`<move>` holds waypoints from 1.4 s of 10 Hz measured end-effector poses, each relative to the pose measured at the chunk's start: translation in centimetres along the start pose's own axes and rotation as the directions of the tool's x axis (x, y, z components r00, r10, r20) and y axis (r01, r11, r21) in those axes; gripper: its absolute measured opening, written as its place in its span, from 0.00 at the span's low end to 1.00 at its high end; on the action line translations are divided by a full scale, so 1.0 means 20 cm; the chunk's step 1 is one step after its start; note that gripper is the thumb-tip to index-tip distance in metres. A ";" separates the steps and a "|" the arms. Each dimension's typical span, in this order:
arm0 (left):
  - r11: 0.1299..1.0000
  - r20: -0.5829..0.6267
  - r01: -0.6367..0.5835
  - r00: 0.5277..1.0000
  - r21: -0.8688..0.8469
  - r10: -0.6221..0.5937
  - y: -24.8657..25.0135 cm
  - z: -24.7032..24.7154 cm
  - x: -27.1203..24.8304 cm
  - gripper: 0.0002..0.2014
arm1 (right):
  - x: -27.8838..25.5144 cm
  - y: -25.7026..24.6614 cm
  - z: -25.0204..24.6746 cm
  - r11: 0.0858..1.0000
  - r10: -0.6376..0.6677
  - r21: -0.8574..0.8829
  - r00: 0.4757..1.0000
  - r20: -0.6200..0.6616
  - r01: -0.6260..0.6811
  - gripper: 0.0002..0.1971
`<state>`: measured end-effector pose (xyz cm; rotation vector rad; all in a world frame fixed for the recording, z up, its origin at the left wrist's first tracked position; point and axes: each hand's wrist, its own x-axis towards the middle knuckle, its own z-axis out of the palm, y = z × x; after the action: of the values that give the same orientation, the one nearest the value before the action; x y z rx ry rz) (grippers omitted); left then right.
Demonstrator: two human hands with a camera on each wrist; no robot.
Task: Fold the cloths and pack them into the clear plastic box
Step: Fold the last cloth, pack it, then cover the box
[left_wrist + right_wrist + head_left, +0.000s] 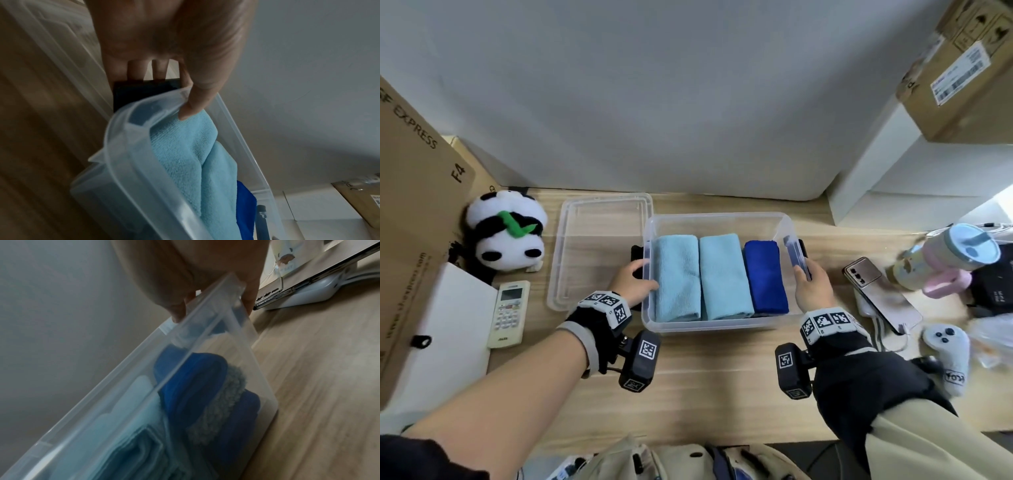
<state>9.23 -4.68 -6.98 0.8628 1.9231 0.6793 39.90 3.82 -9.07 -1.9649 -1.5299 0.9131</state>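
The clear plastic box point(717, 219) stands on the wooden table and holds three folded cloths side by side: two light blue cloths point(677, 278) point(724, 275) and a dark blue cloth point(765, 275). My left hand point(635, 279) grips the box's left end, thumb hooked over the rim point(144, 120) and fingers point(135, 69) behind the black latch. My right hand point(811, 282) grips the right end, thumb inside the rim point(205, 308) and fingers outside by the latch. In the right wrist view the dark blue cloth point(197, 381) shows through the wall.
The box's clear lid point(599, 246) lies flat just left of the box. Further left are a panda toy point(508, 233), a remote control point(508, 313) and cardboard point(410, 205). To the right lie a phone point(876, 291), a tumbler point(948, 260) and a game controller point(948, 353).
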 end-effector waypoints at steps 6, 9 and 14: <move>0.697 0.089 0.490 0.845 -0.523 -0.527 -0.47 -0.16 0.10 0.17 | -0.09 -0.06 0.02 0.993 0.069 -0.095 0.995 -0.068 -0.075 0.20; 0.723 0.094 0.504 0.845 -0.473 -0.527 -0.50 -0.12 0.23 0.25 | -0.08 -0.03 0.04 0.991 0.091 -0.089 0.992 -0.091 -0.099 0.21; 0.366 0.105 0.244 0.927 -0.898 -0.361 -0.32 -0.28 -0.06 0.10 | -0.09 -0.03 0.04 0.990 0.080 -0.112 0.995 -0.061 -0.086 0.22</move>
<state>2.79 -10.05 -8.56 -0.2548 1.3732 1.3582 38.74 2.27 -8.82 -2.1310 -1.5087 0.8127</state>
